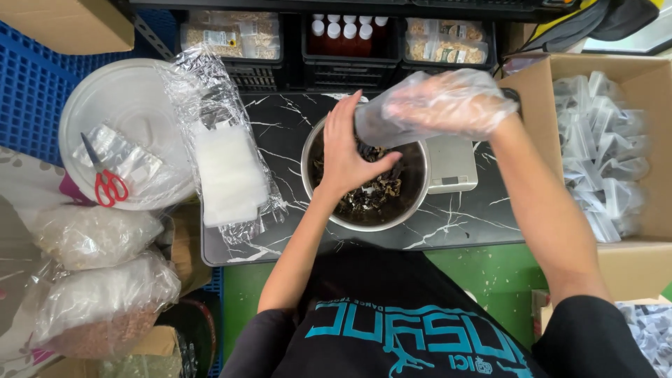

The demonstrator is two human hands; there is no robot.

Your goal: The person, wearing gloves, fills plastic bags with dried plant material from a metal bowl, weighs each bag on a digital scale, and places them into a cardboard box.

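A metal bowl point(336, 218) of dark dried pieces sits on a black marble-patterned board point(280, 126). My bare left hand point(346, 150) is above the bowl, its fingers against the mouth of a small clear pouch point(374, 129). My right hand point(441, 103), in a loose clear plastic glove, grips that pouch from the right and tilts it over the bowl. Some dark pieces hang at the pouch's mouth. A small digital scale point(451, 164) stands just right of the bowl, partly under my right hand.
A stack of white sheets in clear wrap point(227, 175) lies left of the bowl. Red-handled scissors point(105, 183) rest on a round white lid point(126, 105). A cardboard box of filled clear pouches point(602, 147) stands right. Bags of grain point(98, 308) lie lower left; black crates point(346, 66) behind.
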